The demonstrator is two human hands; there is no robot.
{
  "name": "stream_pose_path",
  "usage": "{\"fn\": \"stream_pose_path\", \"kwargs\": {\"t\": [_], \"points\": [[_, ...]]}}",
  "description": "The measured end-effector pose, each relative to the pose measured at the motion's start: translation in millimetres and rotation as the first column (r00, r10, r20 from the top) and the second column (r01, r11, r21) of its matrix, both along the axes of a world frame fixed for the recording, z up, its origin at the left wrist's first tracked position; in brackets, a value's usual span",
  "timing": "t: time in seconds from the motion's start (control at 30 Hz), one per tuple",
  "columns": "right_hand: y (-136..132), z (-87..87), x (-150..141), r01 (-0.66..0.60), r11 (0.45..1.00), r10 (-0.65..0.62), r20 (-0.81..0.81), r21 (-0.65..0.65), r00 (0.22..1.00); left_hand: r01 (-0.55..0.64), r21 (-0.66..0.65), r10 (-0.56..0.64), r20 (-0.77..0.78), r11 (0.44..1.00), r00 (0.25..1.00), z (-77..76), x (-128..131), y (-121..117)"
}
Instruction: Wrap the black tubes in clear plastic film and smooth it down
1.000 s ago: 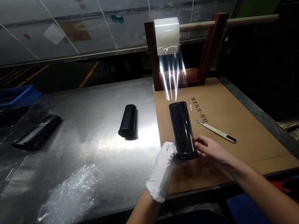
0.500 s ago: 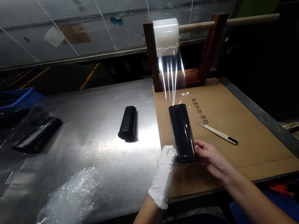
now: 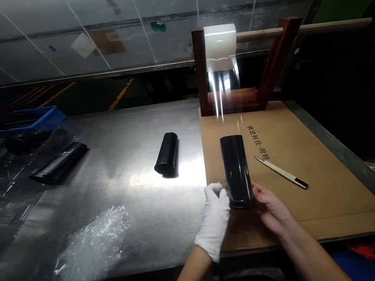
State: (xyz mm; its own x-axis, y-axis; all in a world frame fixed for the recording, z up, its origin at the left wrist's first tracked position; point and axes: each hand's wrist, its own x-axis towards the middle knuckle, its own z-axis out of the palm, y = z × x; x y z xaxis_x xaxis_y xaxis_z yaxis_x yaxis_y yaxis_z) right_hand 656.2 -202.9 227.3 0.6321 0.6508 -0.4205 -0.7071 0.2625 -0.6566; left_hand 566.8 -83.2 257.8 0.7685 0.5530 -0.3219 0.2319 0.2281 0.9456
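Observation:
A glossy black casing [image 3: 236, 170], long with an oval section, lies lengthwise over the cardboard. My left hand [image 3: 215, 216], in a white glove, is closed at its lower left edge. Bare, my right hand [image 3: 271, 208] grips the lower right edge with its thumb up. Clear film [image 3: 224, 92] comes down from the white roll [image 3: 221, 47] towards the casing's far end; how much of the casing it covers, or whether my fingers also pinch it, I cannot tell. To the right lies a craft knife [image 3: 283, 172] with a cream handle, its blade pointing away.
A wooden stand [image 3: 262, 73] carries the roll at the back of the cardboard sheet [image 3: 326, 199]. On the metal table [image 3: 119, 136] are a second black casing [image 3: 166, 154], a third [image 3: 60, 164], and crumpled clear film [image 3: 93, 253]. A blue bin [image 3: 41, 117] stands far left.
The view has shifted, so everything sits further right in the picture. The film strip beneath the roll looks smoother, with fewer bright creases. Both hands keep their places at the casing's near end.

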Motion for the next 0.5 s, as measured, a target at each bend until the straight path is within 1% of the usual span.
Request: {"fn": "stream_pose_path", "kwargs": {"t": [0.07, 0.13, 0.2, 0.27, 0.33, 0.37, 0.4, 0.43, 0.5], "points": [[-1, -1.2, 0, 0.001, 1.0, -0.001, -0.007, 0.002, 1.0, 0.06, -0.021, -0.059, 0.012, 0.998, 0.998, -0.9, -2, 0], [-2, -1.6, 1, 0.0, 1.0, 0.001, -0.01, 0.004, 1.0, 0.066, -0.006, -0.065, 0.039, 0.998, 0.997, -0.9, -2, 1], [-1, -1.4, 0, 0.002, 1.0, -0.002, -0.008, 0.001, 1.0, -0.009, 0.055, 0.004, 0.089, 0.998, 0.996, 2.4, 3, 5], [0, -0.9, -1, 0.007, 1.0, -0.007, -0.004, -0.009, 1.0, -0.107, 0.155, 0.081, 0.165, 0.982, 0.983, 10.5, 14, 9], [2, 0.0, -2, 0.008, 1.0, -0.009, -0.003, -0.022, 1.0, -0.149, 0.252, 0.085, 0.246, 0.956, 0.965, 21.1, 31, 14], [2, 0.5, -3, 0.008, 1.0, -0.008, -0.002, -0.027, 1.0, -0.139, 0.263, 0.061, 0.284, 0.955, 0.957, 25.8, 41, 16], [2, 1.0, -3, 0.007, 1.0, -0.007, -0.001, -0.03, 1.0, -0.12, 0.243, 0.038, 0.319, 0.963, 0.947, 29.0, 51, 19], [2, 1.5, -3, 0.007, 0.999, -0.007, 0.001, -0.034, 1.0, -0.098, 0.18, 0.029, 0.351, 0.979, 0.936, 30.4, 61, 22], [0, 2.1, -3, 0.008, 0.999, -0.008, 0.005, -0.041, 1.0, -0.061, 0.03, 0.046, 0.367, 0.998, 0.929, 27.2, 77, 29]]}}
